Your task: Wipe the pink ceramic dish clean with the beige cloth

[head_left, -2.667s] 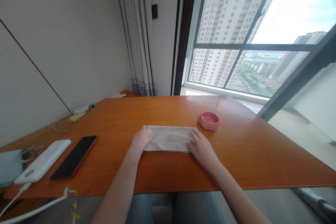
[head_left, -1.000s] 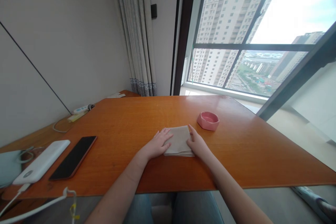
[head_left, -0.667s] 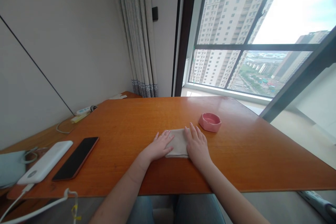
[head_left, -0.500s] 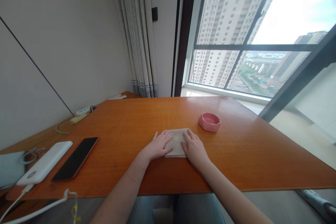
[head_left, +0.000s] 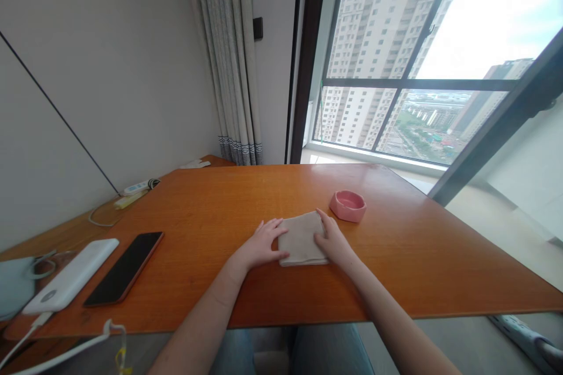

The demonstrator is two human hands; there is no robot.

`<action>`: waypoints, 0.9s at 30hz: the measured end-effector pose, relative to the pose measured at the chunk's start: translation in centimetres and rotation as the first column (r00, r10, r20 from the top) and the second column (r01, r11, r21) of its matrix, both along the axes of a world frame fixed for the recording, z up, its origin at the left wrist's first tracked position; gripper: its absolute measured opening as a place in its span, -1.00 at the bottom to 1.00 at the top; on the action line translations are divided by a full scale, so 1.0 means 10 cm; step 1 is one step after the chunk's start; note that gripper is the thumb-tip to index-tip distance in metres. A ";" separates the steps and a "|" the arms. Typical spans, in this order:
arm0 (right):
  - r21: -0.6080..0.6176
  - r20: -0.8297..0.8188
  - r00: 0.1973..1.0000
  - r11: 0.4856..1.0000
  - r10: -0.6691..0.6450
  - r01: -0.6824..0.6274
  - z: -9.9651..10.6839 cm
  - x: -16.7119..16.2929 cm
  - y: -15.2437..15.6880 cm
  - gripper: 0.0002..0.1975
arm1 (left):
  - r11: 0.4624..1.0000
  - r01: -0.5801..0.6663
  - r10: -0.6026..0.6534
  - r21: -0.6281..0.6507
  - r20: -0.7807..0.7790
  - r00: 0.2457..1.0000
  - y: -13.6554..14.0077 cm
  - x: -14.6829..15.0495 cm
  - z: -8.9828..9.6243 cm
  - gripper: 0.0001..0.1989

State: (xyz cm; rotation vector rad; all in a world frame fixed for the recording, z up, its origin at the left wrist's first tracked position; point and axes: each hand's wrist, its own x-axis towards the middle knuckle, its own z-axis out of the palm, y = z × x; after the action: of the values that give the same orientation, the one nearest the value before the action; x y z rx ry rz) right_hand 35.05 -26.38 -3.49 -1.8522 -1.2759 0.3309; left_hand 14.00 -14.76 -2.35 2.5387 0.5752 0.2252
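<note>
A folded beige cloth [head_left: 301,240], squarish without clear long axis, lies on the wooden table [head_left: 211,199] between both hands, touching each; the left hand [head_left: 264,244] spreads its fingers at the left edge; the right hand [head_left: 333,242] curls over the right, whether pinching I cannot tell; just beyond it sits a pink faceted bowl [head_left: 348,215], hollow upward.

Beige cloth [head_left: 299,239], pink dish [head_left: 345,212], grey curtain [head_left: 231,58] (its hem [head_left: 240,149] patterned navy).

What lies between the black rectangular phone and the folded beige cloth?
Orange-brown wooden tabletop, then the left hand touching the cloth; the head view shows this.
</note>
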 end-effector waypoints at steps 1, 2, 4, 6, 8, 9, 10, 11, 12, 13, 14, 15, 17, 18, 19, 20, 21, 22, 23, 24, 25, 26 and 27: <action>0.013 0.040 0.999 1.000 -0.010 0.010 0.00 0.07 -0.06 -0.30 | 1.000 0.004 -0.004 -0.011 0.009 1.000 -0.01 0.00 0.01 -0.32; 0.023 0.083 0.996 1.000 -0.023 0.021 0.01 0.16 -0.15 -0.32 | 1.000 0.006 -0.006 -0.023 0.016 1.000 -0.02 -0.01 0.02 -0.35; 0.032 0.159 0.985 0.998 -0.062 0.057 0.02 0.35 -0.35 -0.34 | 0.999 0.007 -0.006 -0.041 0.012 1.000 -0.03 -0.02 0.03 -0.41; 0.010 0.229 0.967 0.993 -0.114 0.115 0.02 0.57 -0.57 -0.38 | 0.999 0.011 -0.011 -0.042 -0.005 1.000 -0.02 -0.02 0.01 -0.44; -0.024 0.293 0.944 0.986 -0.153 0.167 0.02 0.80 -0.77 -0.42 | 0.999 0.019 -0.019 -0.029 -0.017 1.000 -0.01 -0.02 -0.02 -0.46; -0.042 0.323 0.932 0.981 -0.166 0.189 0.02 0.91 -0.86 -0.43 | 1.000 0.021 -0.021 -0.022 -0.020 1.000 -0.01 -0.02 -0.03 -0.46; -0.063 0.351 0.921 0.977 -0.171 0.206 0.02 1.01 -0.94 -0.44 | 1.000 0.021 -0.021 -0.018 -0.020 1.000 -0.01 -0.02 -0.05 -0.45; -0.088 0.378 0.909 0.971 -0.174 0.222 0.01 1.11 -1.00 -0.44 | 1.000 0.019 -0.019 -0.017 -0.020 1.000 0.00 -0.02 -0.05 -0.45; -0.114 0.402 0.898 0.963 -0.179 0.243 -0.01 1.19 -1.05 -0.45 | 1.000 0.016 -0.016 -0.018 -0.019 1.000 0.00 -0.02 -0.06 -0.46; -0.138 0.423 0.888 0.955 -0.184 0.263 -0.03 1.25 -1.09 -0.45 | 1.000 0.013 -0.013 -0.022 -0.014 1.000 0.00 -0.02 -0.07 -0.46; -0.158 0.439 0.879 0.947 -0.188 0.281 -0.06 1.31 -1.11 -0.45 | 1.000 0.010 -0.010 -0.027 -0.008 1.000 0.00 -0.02 -0.07 -0.47; -0.172 0.451 0.871 0.939 -0.192 0.297 -0.09 1.35 -1.12 -0.46 | 0.999 0.007 -0.007 -0.032 -0.001 1.000 0.00 -0.02 -0.07 -0.48; -0.183 0.469 0.859 0.928 -0.206 0.323 -0.15 1.39 -1.11 -0.46 | 0.999 0.005 -0.004 -0.038 0.011 1.000 0.00 -0.02 -0.08 -0.48; -0.178 0.474 0.853 0.924 -0.221 0.338 -0.18 1.41 -1.09 -0.46 | 0.999 0.005 -0.005 -0.039 0.013 1.000 0.00 -0.02 -0.08 -0.48; -0.166 0.473 0.846 0.919 -0.245 0.359 -0.20 1.41 -1.06 -0.45 | 0.999 0.006 -0.006 -0.039 0.010 1.000 0.00 -0.02 -0.08 -0.48; -0.152 0.463 0.842 0.911 -0.277 0.384 -0.22 1.42 -1.03 -0.43 | 0.999 0.007 -0.007 -0.039 0.004 1.000 0.00 -0.03 -0.07 -0.48; -0.144 0.441 0.842 0.902 -0.310 0.407 -0.22 1.43 -0.99 -0.39 | 0.999 0.007 -0.007 -0.040 -0.001 1.000 0.01 -0.03 -0.07 -0.48; -0.145 0.410 0.847 0.893 -0.339 0.427 -0.22 1.44 -0.96 -0.35 | 0.999 0.006 -0.007 -0.043 -0.006 1.000 0.01 -0.02 -0.07 -0.48; -0.159 0.375 0.854 0.883 -0.360 0.441 -0.20 1.45 -0.93 -0.30 | 0.999 0.005 -0.005 -0.045 -0.009 1.000 0.01 -0.02 -0.06 -0.49; -0.184 0.347 0.862 0.874 -0.370 0.450 -0.19 1.47 -0.90 -0.26 | 0.999 0.003 -0.003 -0.047 -0.010 1.000 0.01 -0.02 -0.06 -0.49; -0.216 0.333 0.868 0.867 -0.367 0.449 -0.18 1.49 -0.88 -0.24 | 0.999 0.000 -0.001 -0.049 -0.010 1.000 0.01 -0.02 -0.06 -0.49; -0.249 0.337 0.872 0.859 -0.356 0.447 -0.16 1.51 -0.87 -0.24 | 0.999 0.000 0.000 -0.048 -0.008 1.000 0.01 -0.02 -0.05 -0.50; -0.281 0.357 0.870 0.849 -0.341 0.448 -0.15 1.53 -0.86 -0.27 | 0.999 0.000 -0.001 -0.046 -0.007 1.000 0.01 -0.02 -0.05 -0.50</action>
State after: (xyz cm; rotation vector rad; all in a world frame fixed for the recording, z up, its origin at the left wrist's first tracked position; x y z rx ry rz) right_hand 50.36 -34.97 -5.00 -2.5008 -1.0207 0.0558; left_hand 13.84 -14.66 -2.89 2.4957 0.5759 0.2004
